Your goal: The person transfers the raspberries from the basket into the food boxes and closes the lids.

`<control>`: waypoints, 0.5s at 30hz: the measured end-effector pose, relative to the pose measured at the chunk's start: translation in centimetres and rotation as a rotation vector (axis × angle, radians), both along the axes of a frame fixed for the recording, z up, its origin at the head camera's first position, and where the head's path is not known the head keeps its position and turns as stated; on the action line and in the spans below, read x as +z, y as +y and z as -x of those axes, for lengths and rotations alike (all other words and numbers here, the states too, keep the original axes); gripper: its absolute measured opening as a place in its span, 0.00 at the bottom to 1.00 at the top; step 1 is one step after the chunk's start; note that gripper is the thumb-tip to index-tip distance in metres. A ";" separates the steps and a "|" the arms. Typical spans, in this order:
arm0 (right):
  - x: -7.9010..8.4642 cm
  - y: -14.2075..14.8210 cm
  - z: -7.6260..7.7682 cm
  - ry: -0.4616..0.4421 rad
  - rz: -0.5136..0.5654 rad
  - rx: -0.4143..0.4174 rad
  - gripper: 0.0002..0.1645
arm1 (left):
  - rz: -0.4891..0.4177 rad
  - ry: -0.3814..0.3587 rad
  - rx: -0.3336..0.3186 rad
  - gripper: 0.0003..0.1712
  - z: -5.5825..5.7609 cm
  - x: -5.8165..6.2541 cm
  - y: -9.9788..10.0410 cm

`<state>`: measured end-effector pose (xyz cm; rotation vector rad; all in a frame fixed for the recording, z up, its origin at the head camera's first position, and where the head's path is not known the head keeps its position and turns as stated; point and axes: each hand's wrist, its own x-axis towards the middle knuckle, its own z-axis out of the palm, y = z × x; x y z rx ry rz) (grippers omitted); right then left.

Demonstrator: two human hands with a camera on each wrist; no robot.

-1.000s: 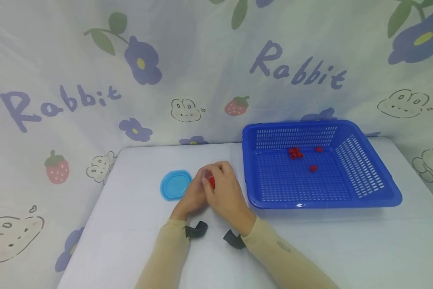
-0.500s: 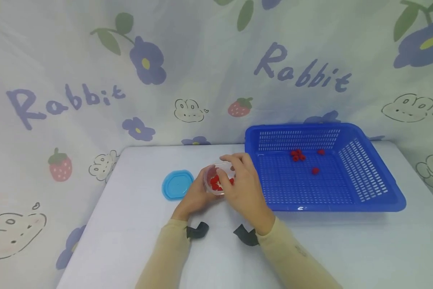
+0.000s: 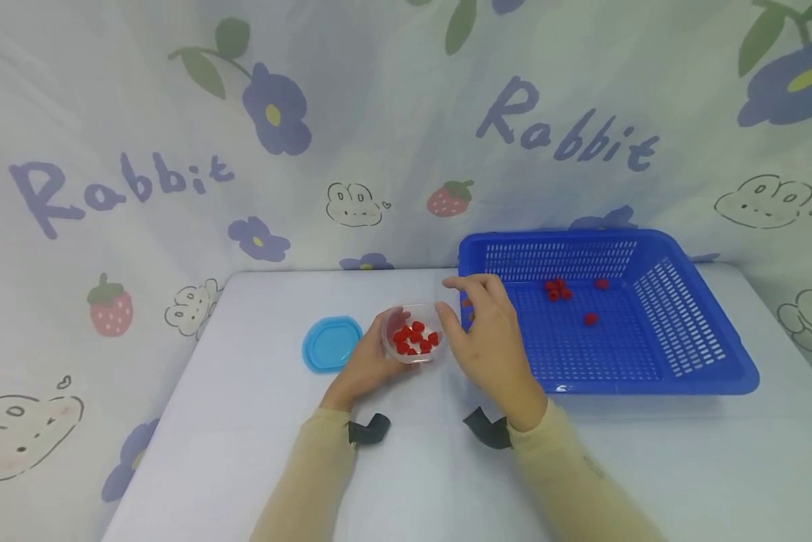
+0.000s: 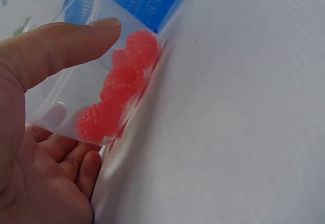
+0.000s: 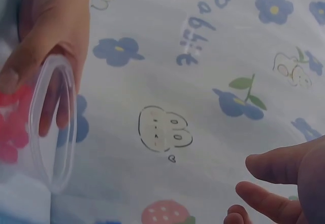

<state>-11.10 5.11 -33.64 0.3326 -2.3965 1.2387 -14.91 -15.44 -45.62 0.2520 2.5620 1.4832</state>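
Right wrist view: left grip round a cropped clear cup; right grip wide, partly out of frame.

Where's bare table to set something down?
Free: table left of the blue lid; the strip between lid and backdrop; table in front of the blue basket, right of the right sleeve. Crowded: the middle, where left hand, clear tub and right hand fill most of the gap between lid and basket.
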 end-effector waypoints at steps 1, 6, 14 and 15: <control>0.0 0.3 0.1 0.003 -0.007 -0.003 0.17 | 0.004 -0.004 0.001 0.54 0.0 0.0 0.0; 0.0 2.2 0.4 0.030 -0.030 -0.029 0.16 | 0.001 -0.014 0.003 0.54 0.0 -0.1 0.1; -0.5 4.9 0.5 0.064 -0.039 -0.075 0.16 | 0.006 0.013 -0.007 0.52 0.0 0.0 0.0; -0.6 5.2 0.6 0.066 -0.042 -0.081 0.16 | 0.010 0.013 -0.006 0.52 0.0 0.0 0.0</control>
